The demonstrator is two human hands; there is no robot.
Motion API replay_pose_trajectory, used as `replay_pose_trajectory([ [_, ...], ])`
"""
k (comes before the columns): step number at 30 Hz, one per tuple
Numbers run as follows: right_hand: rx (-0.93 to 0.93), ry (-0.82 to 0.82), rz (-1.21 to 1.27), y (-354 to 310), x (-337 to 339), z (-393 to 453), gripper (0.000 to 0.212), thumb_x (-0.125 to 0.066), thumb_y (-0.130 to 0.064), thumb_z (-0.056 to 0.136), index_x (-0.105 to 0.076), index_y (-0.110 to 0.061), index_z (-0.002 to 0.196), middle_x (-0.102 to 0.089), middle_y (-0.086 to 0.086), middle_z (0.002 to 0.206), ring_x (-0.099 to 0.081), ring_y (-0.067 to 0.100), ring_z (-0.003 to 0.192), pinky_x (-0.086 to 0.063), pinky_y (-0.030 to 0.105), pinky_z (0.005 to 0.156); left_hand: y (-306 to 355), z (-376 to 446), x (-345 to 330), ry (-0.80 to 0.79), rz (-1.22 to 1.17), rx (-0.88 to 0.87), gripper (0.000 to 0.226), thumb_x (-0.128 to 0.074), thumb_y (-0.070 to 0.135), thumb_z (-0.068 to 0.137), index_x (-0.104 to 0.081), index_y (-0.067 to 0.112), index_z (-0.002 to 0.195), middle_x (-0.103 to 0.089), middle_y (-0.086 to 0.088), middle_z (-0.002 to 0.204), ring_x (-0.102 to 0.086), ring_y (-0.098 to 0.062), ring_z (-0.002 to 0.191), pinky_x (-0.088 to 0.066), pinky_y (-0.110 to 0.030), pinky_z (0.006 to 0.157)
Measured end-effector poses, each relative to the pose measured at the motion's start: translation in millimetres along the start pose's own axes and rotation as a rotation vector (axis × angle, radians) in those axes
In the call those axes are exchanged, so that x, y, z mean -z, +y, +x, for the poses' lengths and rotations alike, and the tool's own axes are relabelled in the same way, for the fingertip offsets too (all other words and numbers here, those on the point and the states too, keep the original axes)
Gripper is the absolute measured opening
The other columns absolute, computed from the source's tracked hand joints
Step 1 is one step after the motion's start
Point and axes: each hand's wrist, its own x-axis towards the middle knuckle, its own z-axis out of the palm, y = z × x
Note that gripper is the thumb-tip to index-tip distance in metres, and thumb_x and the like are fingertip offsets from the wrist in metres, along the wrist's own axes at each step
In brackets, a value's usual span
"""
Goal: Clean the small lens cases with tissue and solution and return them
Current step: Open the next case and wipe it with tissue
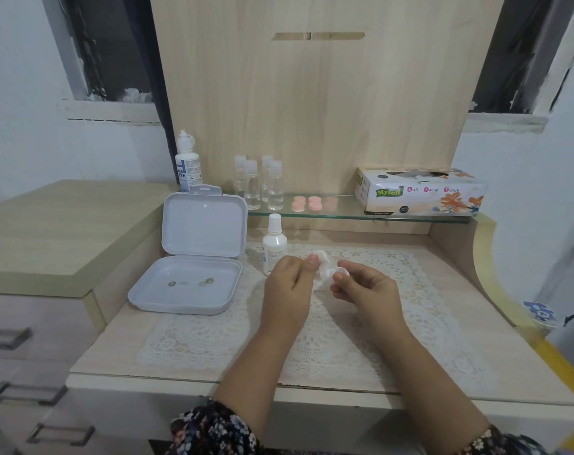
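Head view: an open white box (pixel 183 284) is seen left of the solution bottle (pixel 274 246) on the tabletop (pixel 121 343). Right of the bottle, a tissue (pixel 321 274) is pinched by the left hand (pixel 287 287); a small white lens case (pixel 343 272) is gripped by the right hand (pixel 366 290), touching the tissue.

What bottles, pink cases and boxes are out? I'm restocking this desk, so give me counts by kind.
Clear small bottles on the glass shelf: 4
White solution bottles, a tall one and a short one: 2
Pink lens cases on the shelf: 5, the farthest blurred
Tissue box: 1
Open white case: 1
Total: 13
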Motion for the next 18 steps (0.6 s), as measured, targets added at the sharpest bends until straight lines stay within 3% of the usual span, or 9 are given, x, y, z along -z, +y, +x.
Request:
replay_pose_trajectory([
  [3, 0.008, 0.007, -0.037, 0.8, 0.2, -0.7, 0.015, -0.068, -0.007, 0.088, -0.072, -0.013, 0.102, -0.074, 0.006, 0.08, -0.069, 0.014, 0.068, -0.054, 0.02, 0.065, -6.4, 0.7, -2.1, -0.04, 0.208, -0.121, 0.011, -0.059, 0.012, 0.09, -0.065, 0.012, 0.08, -0.057, 0.005, 0.085, -0.052, -0.004, 0.077, -0.04, -0.017, 0.069],
  [6, -0.008, 0.01, -0.028, -0.2, -0.6, -2.4, 0.014, -0.07, -0.006, 0.086, -0.071, -0.012, 0.099, -0.072, 0.01, 0.076, -0.067, 0.015, 0.066, -0.054, 0.022, 0.064, -8.6, -0.8, -3.8, -0.049, 0.344, -0.176, 0.015, -0.057, 0.009, 0.088, -0.061, 0.021, 0.097, -0.058, 0.011, 0.095, -0.051, -0.008, 0.091, -0.039, -0.019, 0.076],
  [8, -0.012, 0.002, -0.034, -0.6, -1.2, -3.3, 0.012, -0.07, -0.004, 0.086, -0.072, -0.01, 0.097, -0.072, 0.011, 0.075, -0.068, 0.015, 0.065, -0.054, 0.023, 0.064, -10.5, -1.3, -4.9, -0.048, 0.451, -0.219, 0.018, -0.057, 0.009, 0.089, -0.063, 0.015, 0.105, -0.06, 0.005, 0.1, -0.051, -0.014, 0.095, -0.04, -0.023, 0.078],
  [10, -0.006, -0.017, -0.061, 0.3, -1.2, -3.6, 0.011, -0.071, -0.004, 0.084, -0.074, -0.007, 0.094, -0.072, 0.009, 0.071, -0.067, 0.015, 0.064, -0.055, 0.026, 0.066, -11.8, -2.0, -6.0, -0.071, 0.547, -0.259, 0.014, -0.057, 0.008, 0.088, -0.066, 0.008, 0.099, -0.063, -0.004, 0.095, -0.052, -0.02, 0.092, -0.043, -0.03, 0.076],
  [13, 0.014, -0.073, -0.087, 0.3, 0.1, -4.7, 0.01, -0.071, -0.003, 0.083, -0.075, -0.008, 0.091, -0.071, 0.006, 0.067, -0.066, 0.014, 0.062, -0.054, 0.028, 0.067, -6.7, -3.1, -4.7, -0.049, 0.551, -0.167, 0.01, -0.057, 0.01, 0.085, -0.066, 0.008, 0.087, -0.064, -0.004, 0.083, -0.055, -0.021, 0.08, -0.046, -0.034, 0.068],
  [18, 0.04, -0.149, -0.017, -3.9, -2.2, -7.4, 0.016, -0.074, 0.001, 0.079, -0.076, -0.01, 0.09, -0.074, 0.009, 0.079, -0.069, 0.016, 0.071, -0.054, 0.024, 0.068, 1.7, -0.8, 2.9, 0.09, 0.205, 0.163, 0.009, -0.067, 0.01, 0.077, -0.062, 0.012, 0.07, -0.063, 0.002, 0.064, -0.062, -0.018, 0.066, -0.054, -0.038, 0.061],
])
